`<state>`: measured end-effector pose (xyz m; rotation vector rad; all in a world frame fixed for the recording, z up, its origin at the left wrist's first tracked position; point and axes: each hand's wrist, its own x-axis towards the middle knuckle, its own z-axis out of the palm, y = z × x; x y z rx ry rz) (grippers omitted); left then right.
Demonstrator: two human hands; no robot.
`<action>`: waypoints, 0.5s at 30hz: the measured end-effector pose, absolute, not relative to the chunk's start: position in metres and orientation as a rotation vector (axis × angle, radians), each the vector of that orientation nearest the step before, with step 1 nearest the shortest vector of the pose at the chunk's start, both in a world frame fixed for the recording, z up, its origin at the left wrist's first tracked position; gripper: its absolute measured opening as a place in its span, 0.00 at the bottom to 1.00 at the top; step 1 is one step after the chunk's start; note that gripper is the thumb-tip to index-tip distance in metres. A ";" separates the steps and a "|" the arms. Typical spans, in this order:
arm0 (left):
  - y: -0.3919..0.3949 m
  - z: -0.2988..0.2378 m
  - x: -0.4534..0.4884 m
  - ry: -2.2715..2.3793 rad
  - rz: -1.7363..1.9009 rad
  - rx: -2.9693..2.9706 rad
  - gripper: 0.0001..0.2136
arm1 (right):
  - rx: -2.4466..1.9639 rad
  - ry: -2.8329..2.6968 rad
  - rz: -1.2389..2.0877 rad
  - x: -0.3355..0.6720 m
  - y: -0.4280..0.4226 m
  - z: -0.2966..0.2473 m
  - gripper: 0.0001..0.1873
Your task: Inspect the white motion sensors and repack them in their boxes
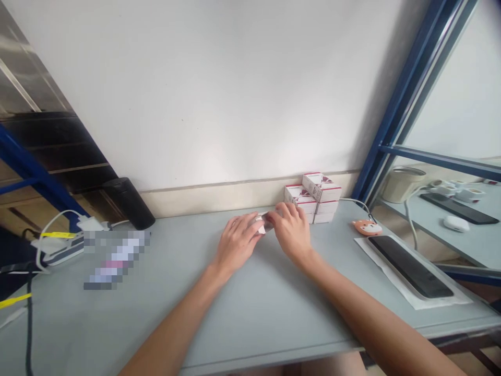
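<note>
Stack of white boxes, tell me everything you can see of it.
The stack of white boxes looks like cardboard, with dark-red edges and dark-red patterns on top. The boxes lie flat, piled unevenly, higher at the right. They stand on the grey desk near the wall. The right hand partly hides the lower left; I can't tell whether it touches them.

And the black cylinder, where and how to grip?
Black cylinder: likely best wrapped around mid-body, coming in level from its near right side. It stands tall and round, with the wall close behind and a white plug to its left.
</note>
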<state>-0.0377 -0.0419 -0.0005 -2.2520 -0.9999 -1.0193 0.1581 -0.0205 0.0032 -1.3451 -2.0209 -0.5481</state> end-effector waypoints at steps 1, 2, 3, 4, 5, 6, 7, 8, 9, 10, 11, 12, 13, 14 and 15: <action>-0.041 -0.001 -0.038 -1.002 -1.001 -2.265 0.13 | -1.348 -2.030 -0.534 0.157 -0.018 0.001 0.10; -0.041 -0.001 -0.038 -1.005 -0.983 -2.276 0.13 | -1.345 -2.035 -0.523 0.156 -0.016 -0.001 0.10; -0.040 0.000 -0.038 -1.012 -0.967 -2.286 0.13 | -1.341 -2.039 -0.514 0.155 -0.014 -0.003 0.11; -0.040 0.000 -0.038 -1.021 -0.954 -2.293 0.13 | -1.336 -2.041 -0.506 0.154 -0.012 -0.004 0.11; -0.039 0.001 -0.039 -1.032 -0.943 -2.299 0.14 | -1.330 -2.040 -0.497 0.154 -0.010 -0.005 0.11; -0.039 0.002 -0.039 -1.045 -0.934 -2.304 0.14 | -1.322 -2.036 -0.488 0.153 -0.009 -0.006 0.11; -0.038 0.002 -0.040 -1.059 -0.930 -2.307 0.15 | -1.314 -2.031 -0.478 0.154 -0.008 -0.005 0.11; -0.038 0.003 -0.041 -1.074 -0.930 -2.308 0.15 | -1.307 -2.022 -0.468 0.155 -0.007 -0.004 0.11; -0.038 0.004 -0.042 -1.090 -0.934 -2.308 0.15 | -1.299 -2.011 -0.456 0.157 -0.007 -0.002 0.11; -0.038 0.004 -0.043 -1.105 -0.941 -2.308 0.15 | -1.292 -1.997 -0.443 0.159 -0.007 0.000 0.12; -0.037 0.005 -0.044 -1.121 -0.952 -2.307 0.16 | -1.287 -1.980 -0.431 0.163 -0.008 0.003 0.12; -0.037 0.005 -0.046 -1.137 -0.968 -2.305 0.16 | -1.288 -1.961 -0.429 0.167 -0.008 0.006 0.12; -0.037 0.004 -0.048 -1.153 -0.986 -2.304 0.16 | -1.286 -1.937 -0.411 0.172 -0.008 0.009 0.12; -0.036 0.003 -0.050 -1.168 -1.009 -2.303 0.16 | -1.273 -1.901 -0.339 0.177 -0.008 0.012 0.12; -0.036 0.003 -0.051 -1.183 -1.034 -2.303 0.16 | -1.250 -1.855 -0.220 0.182 -0.007 0.014 0.11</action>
